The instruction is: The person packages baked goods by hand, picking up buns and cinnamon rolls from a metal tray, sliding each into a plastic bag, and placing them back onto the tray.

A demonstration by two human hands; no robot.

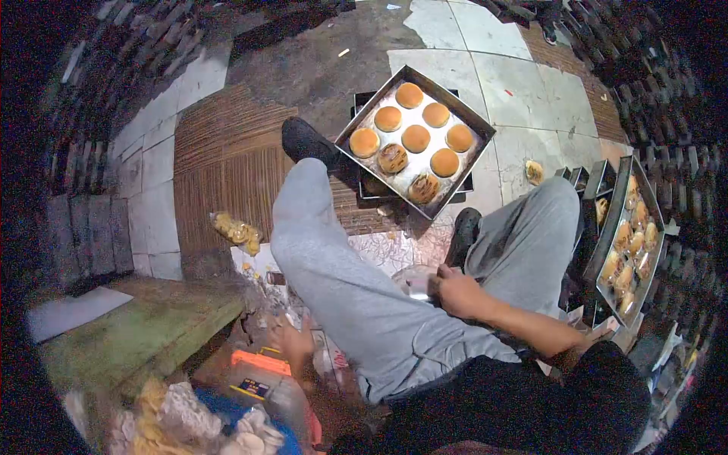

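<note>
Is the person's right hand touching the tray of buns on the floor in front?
Apart. The head view shows the right hand between the knees, while the tray with its buns lies beyond the shoes, floor between them.

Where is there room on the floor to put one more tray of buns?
Bare pale tiles lie past the tray of buns, toward the top right. The ribbed brown mat left of the outstretched leg is mostly bare too. It is crowded by the second tray on the right and around both hands.
</note>
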